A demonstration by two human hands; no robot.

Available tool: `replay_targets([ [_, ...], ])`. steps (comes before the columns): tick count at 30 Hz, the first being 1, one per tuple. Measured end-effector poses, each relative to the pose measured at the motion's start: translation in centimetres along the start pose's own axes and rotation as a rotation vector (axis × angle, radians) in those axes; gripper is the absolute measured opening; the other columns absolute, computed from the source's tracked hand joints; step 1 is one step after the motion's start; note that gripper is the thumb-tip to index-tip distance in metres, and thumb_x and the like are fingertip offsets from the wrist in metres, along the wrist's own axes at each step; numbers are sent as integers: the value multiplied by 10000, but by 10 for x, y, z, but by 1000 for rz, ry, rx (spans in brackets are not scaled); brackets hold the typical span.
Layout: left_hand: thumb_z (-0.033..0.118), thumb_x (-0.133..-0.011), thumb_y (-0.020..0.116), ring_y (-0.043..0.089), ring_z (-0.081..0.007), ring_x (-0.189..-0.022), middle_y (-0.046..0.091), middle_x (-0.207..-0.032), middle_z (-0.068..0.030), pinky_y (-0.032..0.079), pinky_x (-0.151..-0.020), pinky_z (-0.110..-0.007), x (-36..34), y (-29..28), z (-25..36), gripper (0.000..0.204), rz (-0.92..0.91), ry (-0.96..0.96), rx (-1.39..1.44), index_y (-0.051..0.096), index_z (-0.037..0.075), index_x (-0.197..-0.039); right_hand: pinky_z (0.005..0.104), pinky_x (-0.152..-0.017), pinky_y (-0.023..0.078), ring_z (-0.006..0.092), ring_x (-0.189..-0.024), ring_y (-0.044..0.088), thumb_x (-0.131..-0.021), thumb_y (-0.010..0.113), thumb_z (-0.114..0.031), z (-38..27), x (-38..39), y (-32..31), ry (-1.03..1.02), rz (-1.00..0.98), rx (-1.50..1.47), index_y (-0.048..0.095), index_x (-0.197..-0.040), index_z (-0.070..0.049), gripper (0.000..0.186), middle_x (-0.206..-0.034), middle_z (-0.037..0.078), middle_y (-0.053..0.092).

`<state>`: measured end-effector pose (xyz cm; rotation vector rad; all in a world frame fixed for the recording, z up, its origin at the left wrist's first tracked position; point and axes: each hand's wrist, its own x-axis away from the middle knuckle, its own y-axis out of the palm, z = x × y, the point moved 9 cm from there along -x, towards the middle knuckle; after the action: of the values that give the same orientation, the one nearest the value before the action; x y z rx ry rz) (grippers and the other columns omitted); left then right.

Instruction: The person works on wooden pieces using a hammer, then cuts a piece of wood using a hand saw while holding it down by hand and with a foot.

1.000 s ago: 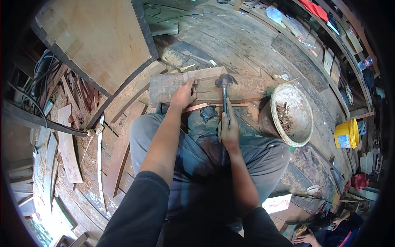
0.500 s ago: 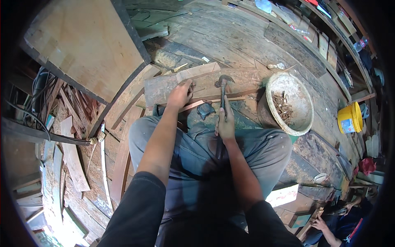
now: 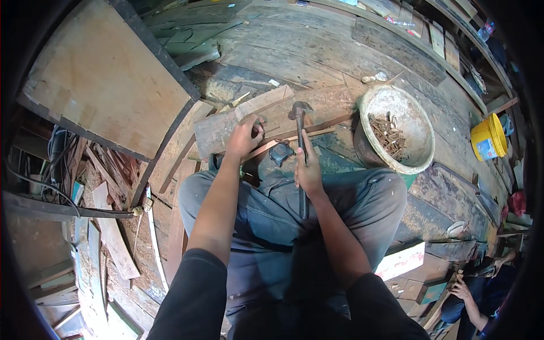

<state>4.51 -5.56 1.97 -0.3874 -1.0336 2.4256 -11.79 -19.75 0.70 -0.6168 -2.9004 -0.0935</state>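
1. Left hand: at the board, by the near side of the block. Fingers curled in toward the thumb. Can't tell from here if it's pinching anything.
2. Right hand: wrapped round the hammer partway down the handle, one finger laid up along it. Grip looks light to me.
3. Hammer: head at the far end, over the board, right of the left hand; handle end over the lap. Can't tell whether the head touches wood.
4. Board: crosswise on the floor, just far of the knees. Block lies at its far edge, left of the hammer head.
5. Changed in the last second: mostly the view. It swung, so more of the co-worker's hand now shows, near right. Left fingers sit a touch nearer, clear of the block's top.
6. Unchanged: hammer in the same hand, head still over the board; board and block in the same lie.
7. My read: no strike in that second, more a pause at the board with hammer at the ready.
8. Around: tape measure between knees and board; bucket right, brown bits inside.
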Motion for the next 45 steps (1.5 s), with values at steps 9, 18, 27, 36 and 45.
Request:
replay_targets([
  [9, 42, -828, 678, 687, -243, -824, 687, -888, -90, 537, -767, -357, -4, 7, -5, 326, -41, 30, 53, 576, 97, -1133, 265, -343, 418, 84, -418, 466, -1057, 390, -196, -1, -3, 0, -28, 11, 20, 304, -1532, -172, 483, -1266, 162, 565],
  [18, 36, -823, 691, 696, -244, -818, 690, -869, -97, 552, -752, -358, -4, 10, -5, 349, -39, 78, 17, 572, 86, -1147, 259, -344, 418, 81, -422, 455, -1050, 387, -174, 2, -2, 3, 23, -15, 13, 292, -1538, -187, 498, -1253, 163, 569],
  [27, 71, -813, 687, 696, -281, -819, 700, -890, -104, 553, -748, -386, -1, 14, 6, 381, -108, 125, -31, 574, 112, -1174, 257, -341, 411, 74, -416, 447, -1051, 380, -170, 5, -2, 2, 5, -11, -15, 277, -1543, -176, 503, -1246, 168, 570],
  [36, 193, -857, 653, 682, -359, -810, 712, -872, -122, 547, -733, -478, 6, 15, 25, 382, -73, 231, -410, 550, 221, -1224, 263, -339, 415, 77, -412, 438, -1049, 383, -174, 8, -2, 2, 30, -4, 16, 275, -1545, -196, 508, -1069, 126, 616],
  [45, 186, -822, 704, 681, -343, -862, 710, -927, -111, 543, -760, -454, 1, 12, 14, 441, -111, 139, -280, 571, 188, -1243, 264, -337, 413, 79, -423, 448, -1045, 367, -151, 5, -3, 3, -4, -8, 9, 265, -1548, -180, 514, -1163, 155, 590],
])
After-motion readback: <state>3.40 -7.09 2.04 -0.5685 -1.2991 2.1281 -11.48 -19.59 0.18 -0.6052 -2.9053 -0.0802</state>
